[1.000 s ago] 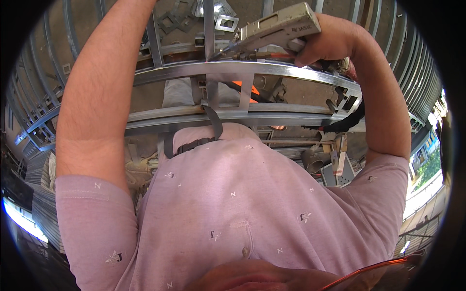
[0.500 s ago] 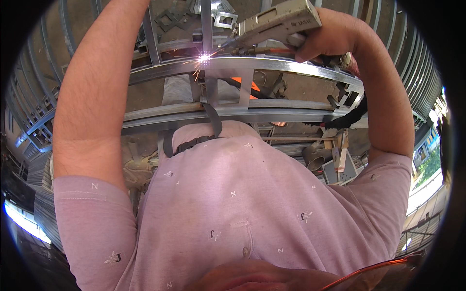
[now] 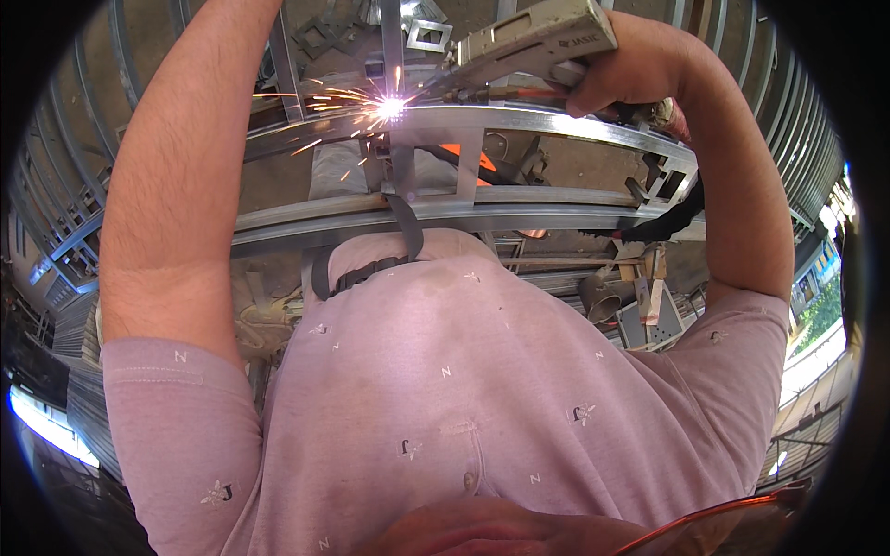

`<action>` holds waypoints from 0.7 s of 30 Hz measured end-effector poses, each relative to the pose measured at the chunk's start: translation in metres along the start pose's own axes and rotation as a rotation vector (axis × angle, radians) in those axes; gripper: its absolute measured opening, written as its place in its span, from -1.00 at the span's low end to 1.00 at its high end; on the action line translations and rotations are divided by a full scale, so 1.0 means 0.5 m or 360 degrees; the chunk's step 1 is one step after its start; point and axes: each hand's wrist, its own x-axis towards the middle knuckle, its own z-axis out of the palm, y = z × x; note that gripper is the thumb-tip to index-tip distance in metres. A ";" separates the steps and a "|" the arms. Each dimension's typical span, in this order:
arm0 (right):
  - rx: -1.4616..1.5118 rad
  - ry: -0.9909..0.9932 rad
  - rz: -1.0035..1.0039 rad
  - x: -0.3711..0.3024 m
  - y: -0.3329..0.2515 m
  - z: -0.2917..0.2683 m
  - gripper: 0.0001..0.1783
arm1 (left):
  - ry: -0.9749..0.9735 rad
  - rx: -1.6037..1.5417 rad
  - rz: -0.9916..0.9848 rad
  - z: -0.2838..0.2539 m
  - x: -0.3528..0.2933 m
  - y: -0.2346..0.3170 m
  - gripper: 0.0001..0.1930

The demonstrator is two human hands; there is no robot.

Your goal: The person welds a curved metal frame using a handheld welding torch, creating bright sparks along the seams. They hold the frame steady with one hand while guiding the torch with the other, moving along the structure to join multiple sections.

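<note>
My right hand (image 3: 629, 76) is closed round the grip of a pale grey welding gun (image 3: 528, 44), whose nozzle points down to the left. At its tip a bright arc (image 3: 391, 108) burns, throwing orange sparks mostly leftward. The arc sits where an upright square tube (image 3: 390, 42) meets a long shiny metal rail (image 3: 547, 122). Below that rail, short tube pieces span to a second, lower rail (image 3: 538, 219) near my waist. My left forearm (image 3: 190, 139) reaches up past the frame's top edge, so the left hand is out of sight.
Flat square metal frames (image 3: 428, 35) lie on the floor beyond the rail. Rows of metal bars (image 3: 788, 139) curve along both sides. A black cable (image 3: 663, 225) hangs at the right, with a bucket-like container (image 3: 601, 295) below. A dark strap (image 3: 405, 222) crosses the lower rail.
The arc has grown brighter, and sparks now fly wider to the left and upward. My right hand and the welding gun have barely shifted.
</note>
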 end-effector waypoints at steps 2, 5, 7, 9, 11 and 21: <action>0.0040 -0.0030 0.0161 -0.001 -0.009 -0.007 -0.50 | -0.0002 -0.0001 -0.0002 0.006 0.003 -0.003 0.33; 0.0043 -0.0034 0.0252 -0.001 -0.010 -0.008 -0.53 | 0.0016 -0.0003 -0.0001 0.016 0.011 -0.008 0.31; 0.0004 0.0139 0.0216 0.004 0.017 0.008 -0.47 | 0.0027 -0.0007 0.0014 0.025 0.020 -0.008 0.29; -0.0089 0.0450 0.0089 0.023 0.080 0.036 -0.34 | 0.0035 0.0007 -0.0009 0.028 0.019 -0.018 0.28; -0.0149 0.0448 0.0153 0.019 0.066 0.036 -0.33 | 0.0043 0.0008 -0.0008 0.034 0.024 -0.022 0.27; -0.0059 0.0459 0.0059 0.013 0.086 0.040 -0.34 | -0.0049 -0.0018 -0.0006 0.005 0.012 -0.006 0.25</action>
